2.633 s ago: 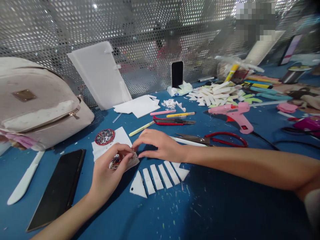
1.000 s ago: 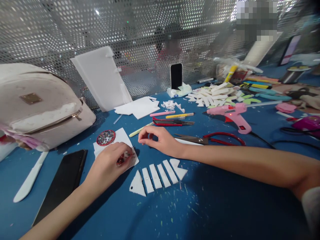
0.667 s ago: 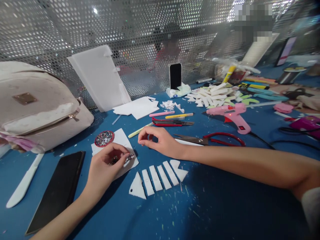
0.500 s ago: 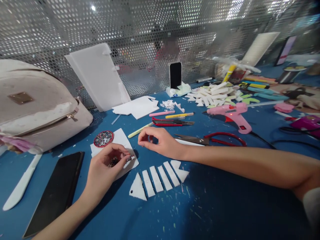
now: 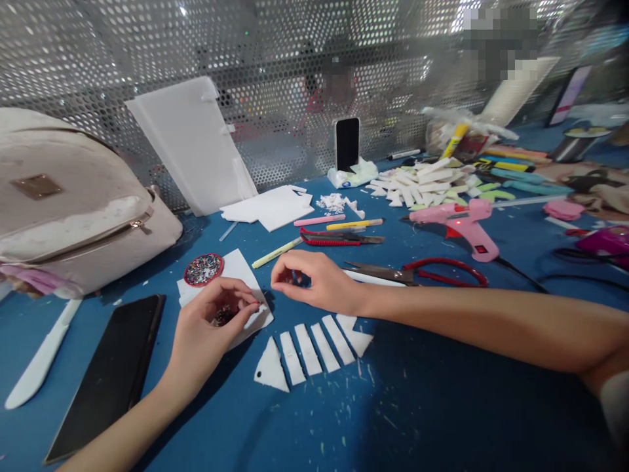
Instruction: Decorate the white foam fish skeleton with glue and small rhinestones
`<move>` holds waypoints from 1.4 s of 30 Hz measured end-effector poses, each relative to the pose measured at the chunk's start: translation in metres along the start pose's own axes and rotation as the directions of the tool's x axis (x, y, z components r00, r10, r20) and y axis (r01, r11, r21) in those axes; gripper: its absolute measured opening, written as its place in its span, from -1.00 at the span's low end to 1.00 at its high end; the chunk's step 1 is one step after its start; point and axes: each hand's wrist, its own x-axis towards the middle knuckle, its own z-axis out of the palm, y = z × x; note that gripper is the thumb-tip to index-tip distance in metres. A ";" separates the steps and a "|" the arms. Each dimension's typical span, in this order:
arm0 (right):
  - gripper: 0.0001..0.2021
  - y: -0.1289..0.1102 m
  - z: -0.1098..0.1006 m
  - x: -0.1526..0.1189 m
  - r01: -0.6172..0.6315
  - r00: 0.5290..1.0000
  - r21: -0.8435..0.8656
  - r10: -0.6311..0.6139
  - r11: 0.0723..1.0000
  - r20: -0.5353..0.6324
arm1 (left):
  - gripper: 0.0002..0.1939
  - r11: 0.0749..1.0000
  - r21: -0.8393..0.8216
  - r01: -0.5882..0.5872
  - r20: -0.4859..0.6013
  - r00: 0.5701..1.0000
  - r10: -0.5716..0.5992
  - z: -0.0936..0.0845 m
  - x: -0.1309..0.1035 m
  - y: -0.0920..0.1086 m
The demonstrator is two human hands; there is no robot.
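My left hand (image 5: 211, 321) curls over a white sheet (image 5: 240, 265), thumb and fingertips pinched on something too small to make out. Small dark beads (image 5: 223, 316) show beneath its palm. A red-rimmed round dish (image 5: 203, 269) of multicoloured beads sits on the sheet just beyond. To the right, my right hand (image 5: 317, 278) hovers over the table, thumb and forefinger together; what lies in the pinch, if anything, is too small to see. Nearer me lie white cut pieces (image 5: 309, 351) laid out as a fish, the head piece with a dark eye hole.
Red-handled scissors (image 5: 442, 271), a red utility knife (image 5: 339, 237) and a pink glue gun (image 5: 466, 221) lie beyond my right arm. White offcuts (image 5: 422, 180) pile at the back. On the left are a backpack (image 5: 83, 203), a black phone (image 5: 108, 373) and a white plastic knife (image 5: 44, 360).
My left fingertips have shifted slightly at the pinch. My right hand stays almost in place, and the view has tilted a little.
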 end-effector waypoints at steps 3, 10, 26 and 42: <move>-0.95 0.000 0.000 0.000 -0.001 1.000 -0.010 0.001 1.000 0.001 | -0.89 1.000 -0.007 -0.004 -0.003 1.000 0.004 0.001 0.001 0.000; -0.96 -0.002 -0.001 0.001 -0.012 1.000 -0.015 0.012 1.000 0.007 | -0.87 1.000 -0.011 0.009 -0.009 1.000 -0.009 0.001 -0.001 0.000; -0.96 -0.002 -0.001 0.001 -0.015 1.000 -0.012 0.015 1.000 0.011 | -0.85 1.000 -0.009 0.003 -0.015 1.000 -0.003 0.001 0.000 -0.004; -0.97 -0.002 -0.001 0.001 -0.013 1.000 -0.029 0.013 1.000 0.023 | -0.85 1.000 0.002 0.010 -0.020 1.000 -0.010 0.002 0.000 -0.002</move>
